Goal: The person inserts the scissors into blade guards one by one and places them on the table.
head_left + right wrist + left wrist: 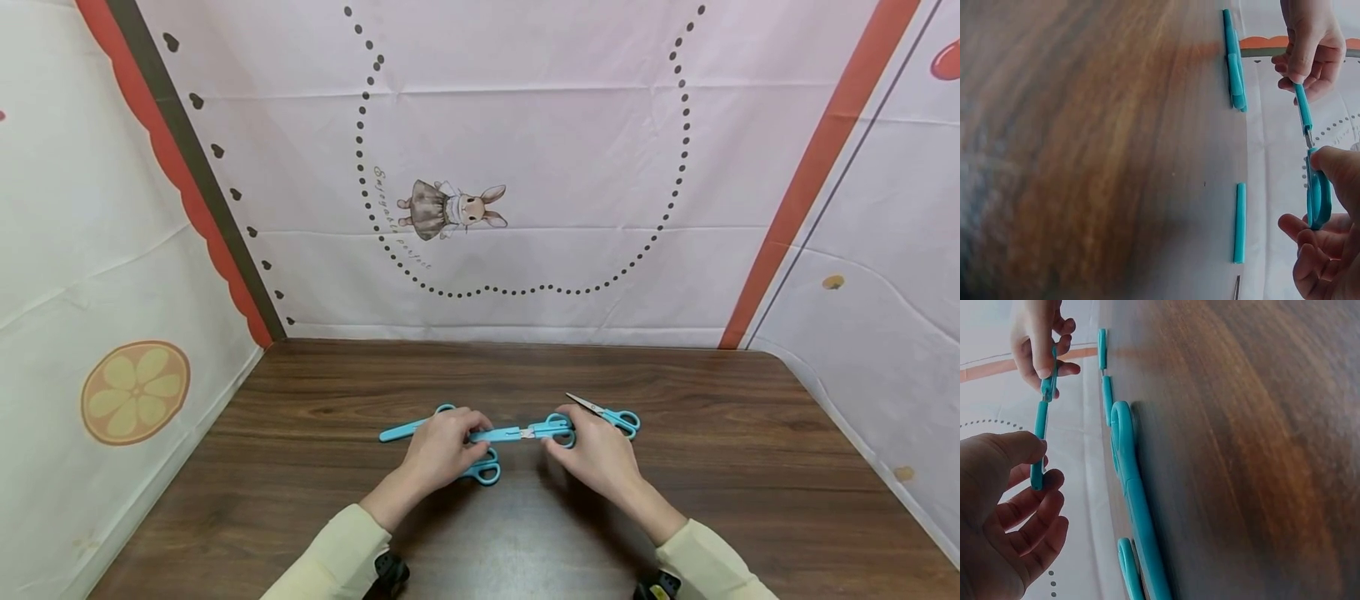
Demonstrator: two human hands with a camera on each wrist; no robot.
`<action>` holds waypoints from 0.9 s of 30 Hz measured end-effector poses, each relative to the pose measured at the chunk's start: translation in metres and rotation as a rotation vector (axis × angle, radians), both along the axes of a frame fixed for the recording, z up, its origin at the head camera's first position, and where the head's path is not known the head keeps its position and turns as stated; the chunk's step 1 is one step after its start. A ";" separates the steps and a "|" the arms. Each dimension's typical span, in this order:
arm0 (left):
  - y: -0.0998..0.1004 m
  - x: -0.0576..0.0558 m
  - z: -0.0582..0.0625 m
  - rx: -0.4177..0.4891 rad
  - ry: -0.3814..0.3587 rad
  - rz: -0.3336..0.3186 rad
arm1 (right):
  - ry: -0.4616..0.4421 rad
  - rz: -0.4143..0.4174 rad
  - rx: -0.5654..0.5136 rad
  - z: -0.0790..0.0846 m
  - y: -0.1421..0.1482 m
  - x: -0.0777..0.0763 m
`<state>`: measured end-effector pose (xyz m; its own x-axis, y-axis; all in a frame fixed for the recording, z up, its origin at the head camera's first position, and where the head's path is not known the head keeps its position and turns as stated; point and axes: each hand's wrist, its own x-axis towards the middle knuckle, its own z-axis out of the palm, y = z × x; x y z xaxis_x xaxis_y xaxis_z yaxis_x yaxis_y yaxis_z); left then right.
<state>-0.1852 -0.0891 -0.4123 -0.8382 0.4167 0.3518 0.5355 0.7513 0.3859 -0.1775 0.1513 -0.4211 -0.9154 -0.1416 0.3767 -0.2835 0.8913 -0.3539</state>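
Observation:
A pair of light-blue scissors point(556, 426) is held level above the table between both hands. My right hand point(597, 450) grips its handles. My left hand point(442, 450) pinches the far end of its blue blade cover point(497, 435) between thumb and fingers. The cover surrounds most of the blades; a short stretch of metal point(1309, 137) shows between cover and handles. Beyond my right hand lies another pair of scissors point(622, 422) with bare blades. A blue strip point(1239, 223), apparently a loose blade cover, lies on the table in the right wrist view.
Around my left hand lie two more blue scissors: covered scissors point(402, 431) behind it, and another pair point(486, 472) whose blade end is hidden under the hand. The brown wooden table point(750, 467) meets a printed cloth backdrop point(525, 167) at its back edge.

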 end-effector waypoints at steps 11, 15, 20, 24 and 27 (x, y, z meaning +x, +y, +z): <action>-0.001 0.000 -0.001 -0.015 0.000 0.014 | -0.010 -0.007 -0.003 0.000 -0.001 0.001; -0.001 0.000 -0.001 -0.023 -0.005 0.015 | -0.008 -0.005 0.002 0.000 -0.001 0.001; -0.001 0.000 0.000 -0.033 0.007 0.027 | 0.002 -0.003 0.006 0.000 -0.001 0.001; -0.001 0.000 0.001 -0.043 0.016 0.030 | 0.013 0.002 0.008 0.001 0.000 0.000; -0.001 0.000 0.002 -0.049 0.017 0.030 | 0.018 0.002 0.011 0.001 0.000 0.000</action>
